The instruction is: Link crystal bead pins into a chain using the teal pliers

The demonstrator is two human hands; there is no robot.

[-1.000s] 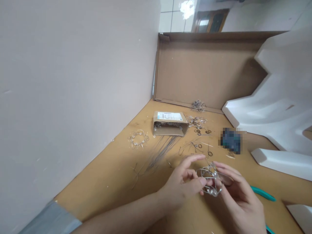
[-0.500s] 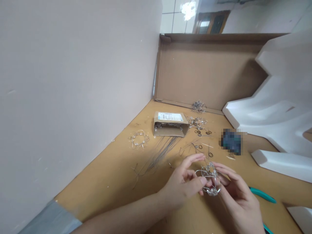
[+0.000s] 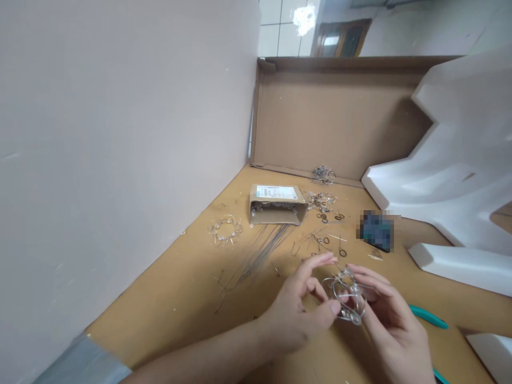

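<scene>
A silver wire ring with clear beads [image 3: 352, 317] is held above the tabletop between my two hands. My right hand [image 3: 396, 314] grips its right side, fingers behind it and curled around. On the opposite side, my left hand [image 3: 296, 309] has its thumb pressed on the wire, while its forefinger reaches over toward the top of the ring. Part of the ring's back is hidden by the fingers. Green-handled pliers [image 3: 429, 317] lie just right of my right hand, partly covered by it.
Beyond my hands stands an open cardboard box [image 3: 278, 214] of beads. Loose straight wires [image 3: 264, 250] spread in front of it. Another beaded ring [image 3: 225, 230] lies left; wire bundles [image 3: 321, 200], small dark rings [image 3: 343, 253] and a blurred dark object [image 3: 376, 230] lie right. White foam [image 3: 452, 266] borders the right.
The beaded ring has turned and tilted slightly between my fingers. My hands stay in nearly the same place, and the camera view has shifted slightly.
</scene>
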